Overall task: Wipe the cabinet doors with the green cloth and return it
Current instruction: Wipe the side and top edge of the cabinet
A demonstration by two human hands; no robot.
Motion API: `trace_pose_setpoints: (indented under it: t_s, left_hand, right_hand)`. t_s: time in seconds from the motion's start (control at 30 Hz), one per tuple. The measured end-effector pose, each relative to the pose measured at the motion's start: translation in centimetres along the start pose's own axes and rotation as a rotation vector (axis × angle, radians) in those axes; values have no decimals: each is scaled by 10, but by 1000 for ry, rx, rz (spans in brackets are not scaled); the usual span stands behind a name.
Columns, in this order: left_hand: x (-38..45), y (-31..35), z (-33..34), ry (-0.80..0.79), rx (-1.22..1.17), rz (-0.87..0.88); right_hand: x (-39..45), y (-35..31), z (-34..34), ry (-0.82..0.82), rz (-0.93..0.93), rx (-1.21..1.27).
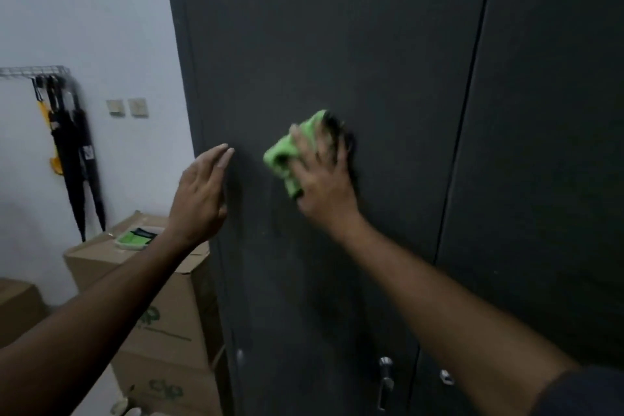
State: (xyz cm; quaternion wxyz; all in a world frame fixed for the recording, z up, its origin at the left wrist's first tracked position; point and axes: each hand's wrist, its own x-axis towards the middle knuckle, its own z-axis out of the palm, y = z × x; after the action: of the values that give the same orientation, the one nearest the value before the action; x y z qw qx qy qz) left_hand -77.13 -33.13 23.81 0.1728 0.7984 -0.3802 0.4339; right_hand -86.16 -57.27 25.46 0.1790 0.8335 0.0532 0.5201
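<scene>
A tall dark grey cabinet fills the view, with a left door [337, 44] and a right door [557, 111]. My right hand [324, 176] presses a bunched green cloth [287, 155] flat against the left door at mid height; the fingers are spread and blurred over the cloth. My left hand [202, 196] is raised near the cabinet's left edge with straight fingers and holds nothing. Whether it touches the door I cannot tell.
Stacked cardboard boxes [162, 307] stand against the cabinet's left side, with a green and black packet [135, 238] on top. Folded umbrellas [74, 159] hang from a wire rack [33, 71] on the white wall. A metal door handle [385, 382] sits low on the doors.
</scene>
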Motion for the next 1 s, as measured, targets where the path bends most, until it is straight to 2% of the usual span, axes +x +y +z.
trace_pose_setpoints:
  t_s: [0.07, 0.13, 0.17, 0.2, 0.23, 0.3, 0.4, 0.47, 0.53, 0.6, 0.73, 0.83, 0.9, 1.0]
  left_hand:
    - [5, -10, 0, -53, 24, 86]
    - [6, -13, 5, -103, 52, 151]
    - [6, -12, 9, -117, 59, 166]
    - [5, -13, 12, -124, 59, 178]
    - [4, -14, 15, -120, 60, 189]
    - [2, -21, 15, -109, 61, 220]
    - [10, -33, 9, -64, 59, 288]
    - [18, -39, 9, -11, 26, 315]
    - [23, -45, 12, 32, 2, 329]
    - [20, -52, 17, 39, 0, 362]
    - [0, -57, 35, 35, -13, 400]
    - [-14, -45, 55, 123, -17, 391]
    - [-29, -36, 73, 159, -2, 357]
    - [-47, -30, 96, 190, 23, 302]
  right_hand:
    - [-64, -48, 37, -191, -353, -4]
    - [-122, -84, 57, -516, -737, -107]
    - [-138, -90, 61, -645, -876, -145]
    - [-140, -88, 61, -691, -936, -158]
    - [-130, -80, 58, -648, -933, -139]
    - [-91, -49, 51, -401, -800, -47]
    - [-4, -16, 27, -142, -352, 34]
    - [22, -40, 26, 5, -25, 98]
    - [15, -84, 43, 8, 110, 91]
    - [-13, -124, 68, -38, 93, 92]
    - [-77, -187, 118, -111, -144, 97]
    - [-145, -228, 150, -274, -301, 152]
    - [-199, -246, 169, -346, -433, 142]
    - [-250, -238, 182, -356, -598, 139]
